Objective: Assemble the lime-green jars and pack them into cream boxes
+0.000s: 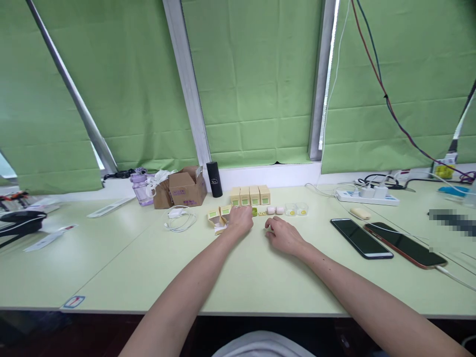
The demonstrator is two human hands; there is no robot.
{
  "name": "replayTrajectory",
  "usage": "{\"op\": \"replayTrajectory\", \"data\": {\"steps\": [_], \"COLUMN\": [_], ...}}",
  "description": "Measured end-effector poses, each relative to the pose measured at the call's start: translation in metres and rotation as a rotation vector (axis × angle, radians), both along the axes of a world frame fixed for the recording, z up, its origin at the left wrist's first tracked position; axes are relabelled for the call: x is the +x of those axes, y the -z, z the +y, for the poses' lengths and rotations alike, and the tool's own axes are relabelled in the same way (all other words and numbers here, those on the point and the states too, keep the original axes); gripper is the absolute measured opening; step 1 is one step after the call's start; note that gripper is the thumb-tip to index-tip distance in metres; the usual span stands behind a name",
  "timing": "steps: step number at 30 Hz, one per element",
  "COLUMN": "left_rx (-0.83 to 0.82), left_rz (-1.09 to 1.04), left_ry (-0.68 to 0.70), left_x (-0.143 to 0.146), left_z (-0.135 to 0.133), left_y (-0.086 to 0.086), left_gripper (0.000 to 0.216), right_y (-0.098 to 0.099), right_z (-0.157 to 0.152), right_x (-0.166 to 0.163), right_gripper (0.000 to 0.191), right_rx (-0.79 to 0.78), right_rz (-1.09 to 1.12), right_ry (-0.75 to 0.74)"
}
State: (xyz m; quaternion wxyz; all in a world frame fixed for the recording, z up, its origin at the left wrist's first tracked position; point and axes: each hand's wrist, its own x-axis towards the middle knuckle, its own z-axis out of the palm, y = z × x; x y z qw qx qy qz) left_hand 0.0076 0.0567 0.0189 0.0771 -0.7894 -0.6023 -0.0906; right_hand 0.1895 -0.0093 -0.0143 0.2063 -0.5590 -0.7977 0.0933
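Note:
My left hand (pixel 242 221) reaches to the row of small items at mid-table, back of the hand up. Its fingertips are hidden, so what they hold or touch does not show. Left of it lie small opened yellow cartons (pixel 219 215) with flaps out; a small green item (pixel 254 211) is at its right edge. My right hand (pixel 283 236) hovers over or rests on the table, fingers loosely bent and apart, with nothing visible in them. Beyond it are two pale pink small pieces (pixel 275 210), tiny yellow pieces (pixel 262 213) and clear round cups (pixel 296 209) with yellow marks.
Several closed yellow cartons (pixel 250 195) stand behind the row. Further left are a white charger with cable (pixel 176 213), a cardboard box (pixel 188 187), a black cylinder (pixel 214 179) and a purple bottle (pixel 141 188). Two phones (pixel 360 238) and a power strip (pixel 366 197) lie right.

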Motion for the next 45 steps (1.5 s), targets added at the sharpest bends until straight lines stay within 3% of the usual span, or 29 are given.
{"op": "replayTrajectory", "data": {"steps": [8, 15, 21, 29, 33, 42, 45], "left_rx": [0.005, 0.019, 0.039, 0.130, 0.179, 0.368, 0.455], "left_rz": [-0.002, 0.012, 0.031, 0.089, 0.074, -0.319, -0.414], "left_ry": [-0.048, -0.010, 0.070, 0.262, 0.320, 0.494, 0.587], "left_x": [0.006, 0.005, 0.002, 0.003, 0.002, -0.027, -0.031], "left_z": [0.011, 0.005, -0.019, -0.060, -0.073, -0.071, -0.067], "left_y": [0.007, 0.007, 0.006, 0.003, 0.006, 0.002, 0.002], "left_gripper": [0.023, 0.025, 0.023, 0.024, 0.030, 0.022, 0.031], "right_y": [0.000, 0.001, 0.002, 0.005, 0.006, 0.001, 0.000], "right_z": [0.001, 0.002, 0.009, 0.012, 0.014, 0.012, 0.010], "right_x": [0.000, 0.001, 0.006, 0.005, 0.006, 0.006, 0.005], "right_gripper": [0.019, 0.020, 0.024, 0.048, 0.038, 0.034, 0.032], "right_rx": [0.005, 0.005, 0.052, 0.115, 0.160, 0.215, 0.243], "right_rz": [-0.014, 0.037, 0.109, 0.316, 0.378, 0.526, 0.596], "right_ry": [-0.008, -0.011, 0.014, 0.020, -0.058, -0.160, -0.221]}}
